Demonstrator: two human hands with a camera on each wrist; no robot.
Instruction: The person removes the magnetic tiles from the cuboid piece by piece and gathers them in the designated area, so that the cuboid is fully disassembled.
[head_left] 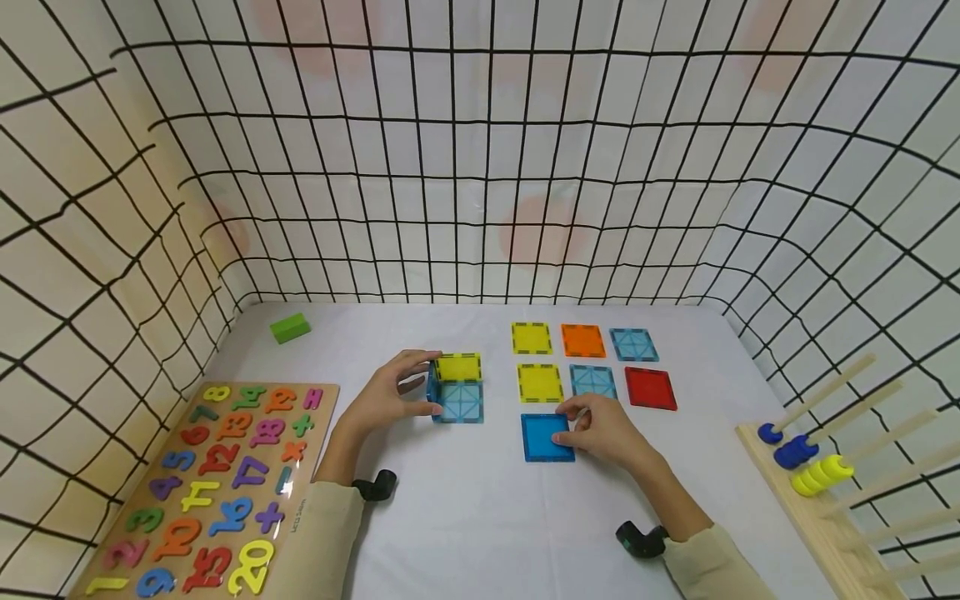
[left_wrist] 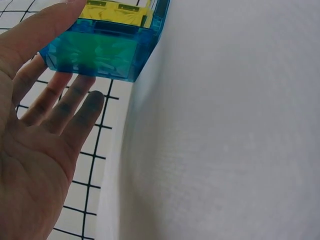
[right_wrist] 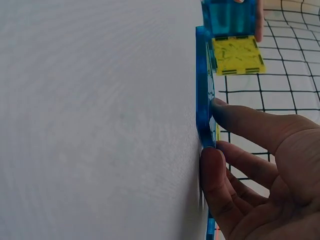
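Magnetic square tiles form a corner near the middle of the table in the head view. A light-blue tile (head_left: 461, 404) lies flat as its base, a yellow tile (head_left: 459, 367) stands along the back, and a blue tile (head_left: 432, 385) (left_wrist: 100, 52) stands on the left. My left hand (head_left: 378, 398) holds that standing blue tile, thumb at its near edge and fingers at the far one. To the right, my right hand (head_left: 609, 429) pinches the right edge of another blue tile (head_left: 542, 439) (right_wrist: 201, 85) between thumb and fingers; it appears edge-on in the right wrist view.
Beyond my right hand lie two rows of tiles, among them an orange tile (head_left: 582, 341) and a red tile (head_left: 650, 388). A number puzzle board (head_left: 318, 417) is at left, a green block (head_left: 290, 327) at back left. A wooden peg stacker (head_left: 795, 512) stands at right.
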